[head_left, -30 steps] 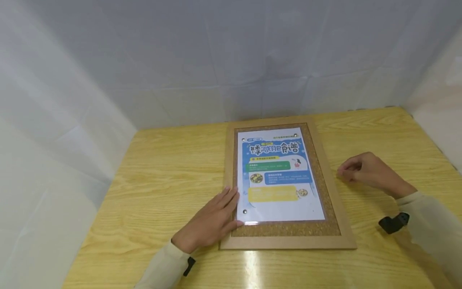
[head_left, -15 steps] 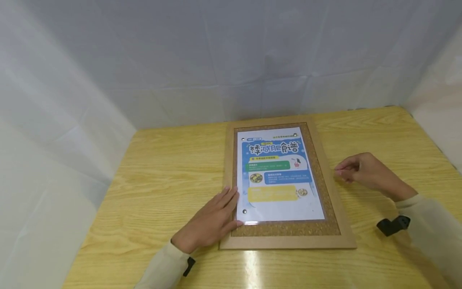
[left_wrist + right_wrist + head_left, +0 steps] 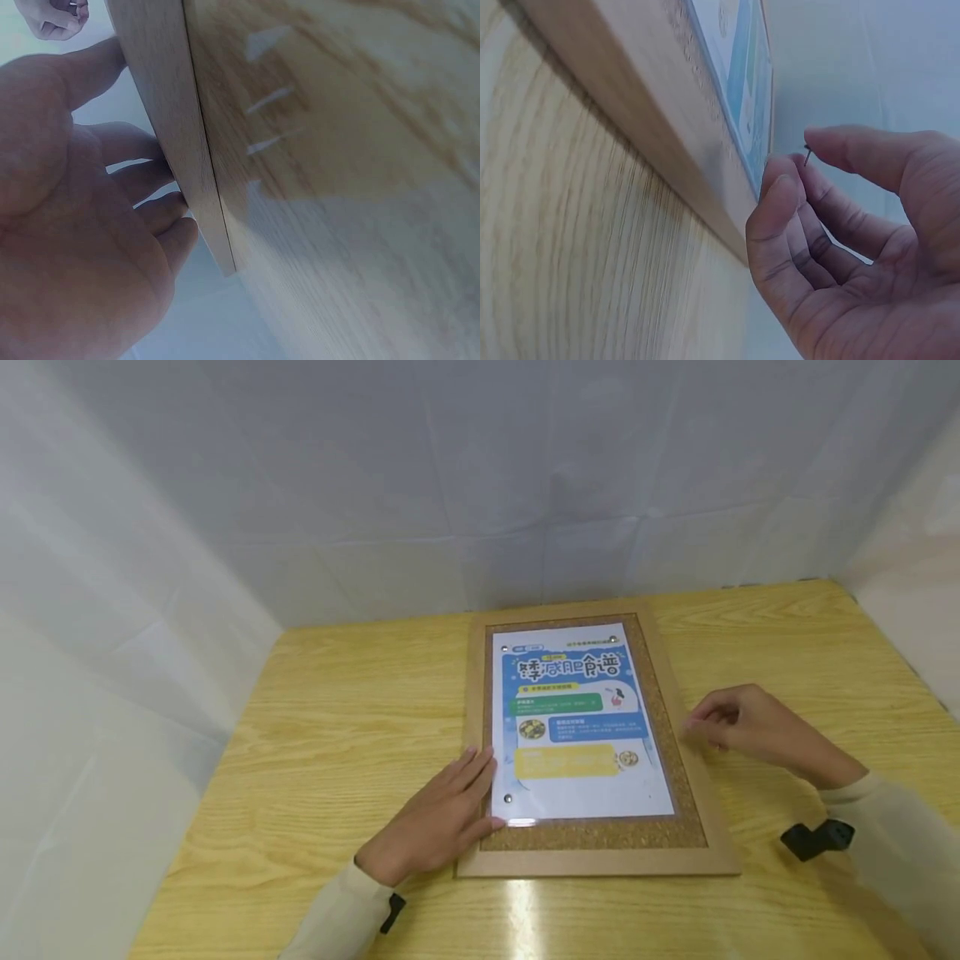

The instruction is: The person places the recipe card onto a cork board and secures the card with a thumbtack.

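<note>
A framed cork board [image 3: 600, 837] lies on the wooden table, bearing a printed poster [image 3: 585, 793] in blue, green and yellow. Round metal thumbtacks show at the poster's two top corners and its lower left. My left hand [image 3: 435, 818] rests flat with spread fingers on the board's left frame, its fingertips near the poster's edge. Between thumb and fingertips my right hand [image 3: 757, 731] pinches a small thumbtack [image 3: 808, 154], its pin pointing down in the right wrist view. That hand is beside the board's right frame, fingertips overlapping the frame in the head view.
The yellow wood-grain table [image 3: 322, 718] extends around the board on all sides. Pale sheeting [image 3: 375, 485] hangs behind it and at both sides. A black strap piece [image 3: 817, 839] sits at the right wrist, and light sleeves cover both forearms.
My right hand has moved a little left, from beside the board to its right frame. The left hand and the board have stayed in place.
</note>
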Tool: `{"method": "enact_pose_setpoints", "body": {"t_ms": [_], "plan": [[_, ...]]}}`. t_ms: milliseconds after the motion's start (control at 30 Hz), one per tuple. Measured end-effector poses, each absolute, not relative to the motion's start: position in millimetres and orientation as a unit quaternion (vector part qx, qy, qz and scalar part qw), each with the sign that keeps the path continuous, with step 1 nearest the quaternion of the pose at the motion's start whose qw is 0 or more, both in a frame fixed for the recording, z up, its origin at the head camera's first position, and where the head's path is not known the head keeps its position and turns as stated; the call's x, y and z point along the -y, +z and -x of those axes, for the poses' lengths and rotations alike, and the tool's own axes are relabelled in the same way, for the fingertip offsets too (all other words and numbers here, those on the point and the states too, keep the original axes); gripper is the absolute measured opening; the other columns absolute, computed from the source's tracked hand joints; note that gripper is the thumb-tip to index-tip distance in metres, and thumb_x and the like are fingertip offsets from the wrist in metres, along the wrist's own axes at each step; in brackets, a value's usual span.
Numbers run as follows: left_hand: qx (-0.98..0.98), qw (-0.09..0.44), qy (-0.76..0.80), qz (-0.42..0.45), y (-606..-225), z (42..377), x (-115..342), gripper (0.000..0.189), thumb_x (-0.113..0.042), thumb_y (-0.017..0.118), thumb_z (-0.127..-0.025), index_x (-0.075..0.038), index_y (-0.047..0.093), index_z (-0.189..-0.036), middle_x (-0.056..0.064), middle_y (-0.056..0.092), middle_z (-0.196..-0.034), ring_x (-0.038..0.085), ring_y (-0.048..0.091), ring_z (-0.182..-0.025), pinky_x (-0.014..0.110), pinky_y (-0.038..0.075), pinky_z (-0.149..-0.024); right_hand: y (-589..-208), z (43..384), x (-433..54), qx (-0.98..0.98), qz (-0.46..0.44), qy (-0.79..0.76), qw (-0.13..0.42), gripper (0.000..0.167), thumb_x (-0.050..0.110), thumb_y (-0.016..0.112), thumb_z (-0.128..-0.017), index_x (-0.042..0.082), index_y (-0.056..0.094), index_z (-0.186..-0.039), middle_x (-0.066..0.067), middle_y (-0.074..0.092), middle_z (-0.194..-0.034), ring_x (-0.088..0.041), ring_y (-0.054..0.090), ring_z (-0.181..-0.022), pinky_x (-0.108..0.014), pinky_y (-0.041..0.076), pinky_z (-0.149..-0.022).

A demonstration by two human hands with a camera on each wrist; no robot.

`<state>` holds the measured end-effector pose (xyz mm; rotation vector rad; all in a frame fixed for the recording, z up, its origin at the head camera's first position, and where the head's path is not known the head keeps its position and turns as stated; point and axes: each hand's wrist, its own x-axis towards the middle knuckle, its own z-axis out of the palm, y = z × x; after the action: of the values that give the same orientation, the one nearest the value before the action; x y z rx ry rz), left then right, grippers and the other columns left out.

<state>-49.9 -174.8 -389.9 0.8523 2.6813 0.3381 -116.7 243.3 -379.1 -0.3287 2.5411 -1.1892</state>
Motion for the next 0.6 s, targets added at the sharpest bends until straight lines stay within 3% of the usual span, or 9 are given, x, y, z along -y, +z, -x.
{"method": "enact_pose_setpoints", "body": {"t_ms": [267, 600], "plan": [[-0.935, 0.149, 0.119, -0.299, -390.6, 50.6, 175.2, 0.074, -0.046, 0.048, -0.106, 0.004, 0.026, -0.156, 0.017, 0.016, -0.166, 0.034, 0.009, -0.154, 0.044, 0.011, -0.125, -377.2, 112.0, -235.2, -0.877, 0.134, -0.432, 0.164, 0.021, 0.017, 0.062, -0.102, 0.0, 0.069, -0.095, -0.005, 0.056, -0.071, -0.011, 0.049, -0.058, -0.027, 0.044, -0.05], [-0.935, 0.149, 0.12, -0.3, -390.8, 51.0, 175.3, 0.074, -0.046, 0.047, -0.106, 0.004, 0.026, -0.157, 0.017, 0.016, -0.166, 0.034, 0.009, -0.154, 0.044, 0.012, -0.125, -375.5, 110.6, -232.6, -0.847, 0.16, -0.457, 0.218, 0.015, 0.012, 0.064, -0.1, 0.0, 0.072, -0.099, -0.005, 0.059, -0.073, -0.013, 0.054, -0.063, -0.028, 0.049, -0.053]]}}
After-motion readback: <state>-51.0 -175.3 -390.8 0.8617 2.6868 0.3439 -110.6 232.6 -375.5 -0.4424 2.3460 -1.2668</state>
